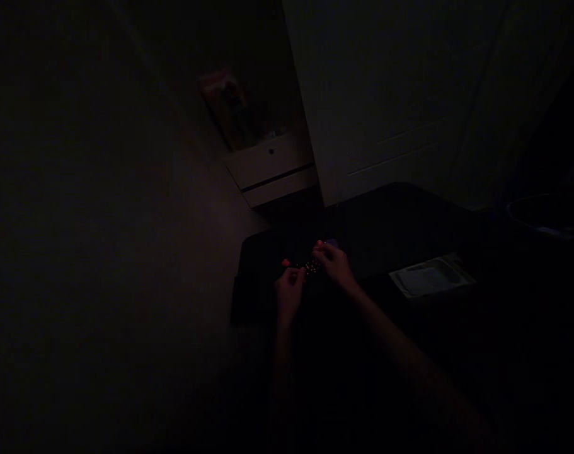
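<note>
The scene is very dark. My left hand (pixel 290 293) and my right hand (pixel 334 265) rest close together on a black surface (pixel 385 221). Between them lies a short row of tiny orange-red beads (pixel 310 267), with a slightly larger red piece (pixel 285 262) at its left end. Both hands have their fingers curled in a pinch at the beads. A small purple thing (pixel 332 243) shows just beyond my right hand. Whether a string joins the beads is too dark to tell.
A flat pale packet (pixel 431 276) lies on the black surface to the right. Beyond stand a pale drawer unit (pixel 272 170), a reddish object (pixel 223 104) above it, and a light door or panel (pixel 409 94). Carpeted floor (pixel 102 221) spreads left.
</note>
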The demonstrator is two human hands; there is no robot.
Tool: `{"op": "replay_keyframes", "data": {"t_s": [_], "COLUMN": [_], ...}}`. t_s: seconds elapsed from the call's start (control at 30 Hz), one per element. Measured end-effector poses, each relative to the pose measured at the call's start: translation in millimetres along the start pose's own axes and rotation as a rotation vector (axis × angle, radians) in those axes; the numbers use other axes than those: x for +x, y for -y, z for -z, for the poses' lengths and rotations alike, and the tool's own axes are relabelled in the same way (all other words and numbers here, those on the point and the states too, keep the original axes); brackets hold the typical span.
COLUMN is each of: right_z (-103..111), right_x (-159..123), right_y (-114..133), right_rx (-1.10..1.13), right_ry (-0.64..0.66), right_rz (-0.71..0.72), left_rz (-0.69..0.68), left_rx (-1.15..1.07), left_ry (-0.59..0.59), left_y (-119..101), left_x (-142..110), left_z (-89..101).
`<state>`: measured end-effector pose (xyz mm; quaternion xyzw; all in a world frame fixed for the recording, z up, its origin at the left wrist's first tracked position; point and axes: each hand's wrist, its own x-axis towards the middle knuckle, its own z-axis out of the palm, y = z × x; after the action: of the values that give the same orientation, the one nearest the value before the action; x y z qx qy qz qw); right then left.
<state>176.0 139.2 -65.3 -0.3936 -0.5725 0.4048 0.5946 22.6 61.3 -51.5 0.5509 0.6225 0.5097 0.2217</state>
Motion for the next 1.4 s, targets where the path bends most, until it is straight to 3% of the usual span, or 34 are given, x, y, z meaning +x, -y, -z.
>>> {"op": "replay_keyframes", "data": {"t_s": [0.23,0.47,0.7,1.07,1.4], "right_z": [1,-3,-1,-1,0], "right_x": [0,2,1,3,0], "right_y": [0,-17,-14,-24,-22], "right_rx": [0.035,0.078,0.055,-0.005,0.055], "right_ry": [0.029,0.043,0.017,0.007,0.024], "right_rz": [-0.047,-0.045,0.005,0.066,-0.002], "left_rz": [0.002,0.003,0.004,0.014,0.006], "left_rx": [-0.004,-0.007,-0.014,-0.028,-0.023], "left_ry": [-0.004,0.001,0.002,0.002,0.0], "left_y": [-1,12,2,8,6], "left_x": [-1,2,-2,-1,-4], "left_z": [-1.1,-4.2,-3.2,-4.3,-4.8]}}
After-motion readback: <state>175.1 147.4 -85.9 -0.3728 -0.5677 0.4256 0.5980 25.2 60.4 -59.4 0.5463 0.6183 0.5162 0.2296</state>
